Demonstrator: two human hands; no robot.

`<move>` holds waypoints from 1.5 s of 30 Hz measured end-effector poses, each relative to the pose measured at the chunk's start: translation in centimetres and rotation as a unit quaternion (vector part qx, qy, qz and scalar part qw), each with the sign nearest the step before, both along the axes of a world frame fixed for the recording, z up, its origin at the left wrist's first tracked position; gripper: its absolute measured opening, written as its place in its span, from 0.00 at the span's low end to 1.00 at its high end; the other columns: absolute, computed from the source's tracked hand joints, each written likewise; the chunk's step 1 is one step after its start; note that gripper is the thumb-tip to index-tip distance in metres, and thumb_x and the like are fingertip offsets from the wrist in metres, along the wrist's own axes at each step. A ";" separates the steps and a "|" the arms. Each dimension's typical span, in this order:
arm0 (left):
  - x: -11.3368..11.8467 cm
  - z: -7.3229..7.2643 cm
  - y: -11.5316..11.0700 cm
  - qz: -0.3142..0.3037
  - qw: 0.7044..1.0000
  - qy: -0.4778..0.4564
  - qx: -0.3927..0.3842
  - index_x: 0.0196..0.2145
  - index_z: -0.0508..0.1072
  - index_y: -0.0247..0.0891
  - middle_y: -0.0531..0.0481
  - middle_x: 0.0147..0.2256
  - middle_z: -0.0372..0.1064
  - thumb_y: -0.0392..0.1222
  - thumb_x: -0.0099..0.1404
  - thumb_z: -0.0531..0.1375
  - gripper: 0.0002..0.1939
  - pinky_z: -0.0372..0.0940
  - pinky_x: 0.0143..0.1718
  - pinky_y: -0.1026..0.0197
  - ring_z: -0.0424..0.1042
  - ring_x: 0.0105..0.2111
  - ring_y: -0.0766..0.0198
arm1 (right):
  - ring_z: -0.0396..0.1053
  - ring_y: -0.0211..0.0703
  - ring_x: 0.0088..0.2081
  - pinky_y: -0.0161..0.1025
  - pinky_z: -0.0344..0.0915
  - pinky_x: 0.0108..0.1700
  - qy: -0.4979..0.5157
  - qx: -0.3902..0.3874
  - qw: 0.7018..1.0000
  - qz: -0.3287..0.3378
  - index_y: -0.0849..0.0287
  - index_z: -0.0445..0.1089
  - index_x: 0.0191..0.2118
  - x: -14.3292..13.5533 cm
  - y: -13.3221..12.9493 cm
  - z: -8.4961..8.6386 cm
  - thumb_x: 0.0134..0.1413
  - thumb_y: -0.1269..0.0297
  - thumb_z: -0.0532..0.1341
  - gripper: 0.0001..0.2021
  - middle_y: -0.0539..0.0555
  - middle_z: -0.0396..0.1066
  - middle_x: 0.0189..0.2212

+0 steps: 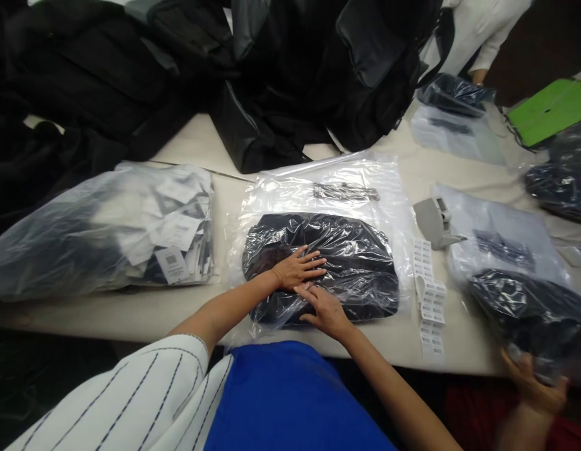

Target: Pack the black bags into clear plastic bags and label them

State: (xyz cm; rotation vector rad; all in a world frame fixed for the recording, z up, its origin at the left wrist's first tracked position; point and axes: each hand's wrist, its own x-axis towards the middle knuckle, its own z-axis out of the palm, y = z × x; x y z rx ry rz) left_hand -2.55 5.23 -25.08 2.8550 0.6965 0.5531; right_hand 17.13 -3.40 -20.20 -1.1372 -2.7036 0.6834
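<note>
A black bag (347, 247) lies flat inside a clear plastic sleeve (281, 195) on the table before me. A dark strip (347, 192) shows through the sleeve's upper part. My left hand (297, 270) rests on the wrapped bag, palm down and fingers spread. Just below it, my right hand (327, 311) touches the plastic with its index finger and thumb stretched out and apart. The right fingertips come close to the left hand. Neither hand grips anything that I can see.
Left stands a large plastic sack (144, 225) of tags and papers. A grey label gun (434, 220) and a label strip (429, 300) lie right. Another person's hand (534, 382) touches a wrapped black bag (529, 307). Black bags (272, 75) pile behind.
</note>
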 end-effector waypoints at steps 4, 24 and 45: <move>0.1 0.0 0.0 0.011 1.000 -0.003 -0.001 0.65 0.57 0.43 0.45 0.67 0.49 0.50 0.69 0.52 0.28 0.34 0.66 0.35 0.43 0.68 0.48 | 0.66 0.48 0.38 0.44 0.63 0.39 -0.027 0.061 0.993 0.100 0.54 0.70 0.53 -2.1 -1.3 -0.6 0.54 0.61 0.67 0.20 0.54 0.70 0.35; 0.0 0.2 1.6 -0.018 0.998 0.011 -0.059 0.64 0.57 0.46 0.48 0.67 0.48 0.49 0.70 0.53 0.27 0.35 0.67 0.37 0.43 0.68 0.51 | 0.65 0.38 0.22 0.37 0.65 0.28 0.205 -0.388 0.898 -0.007 0.58 0.67 0.26 -5.9 3.5 -2.6 0.65 0.47 0.51 0.23 0.50 0.69 0.20; -8.9 4.5 -18.0 0.309 0.941 0.106 -0.088 0.67 0.46 0.32 0.32 0.66 0.48 0.41 0.66 0.56 0.36 0.47 0.64 0.31 0.42 0.68 0.44 | 0.69 0.39 0.19 0.35 0.64 0.22 0.271 -0.530 0.800 -0.076 0.59 0.65 0.26 -5.8 6.3 -2.8 0.53 0.36 0.57 0.26 0.50 0.72 0.19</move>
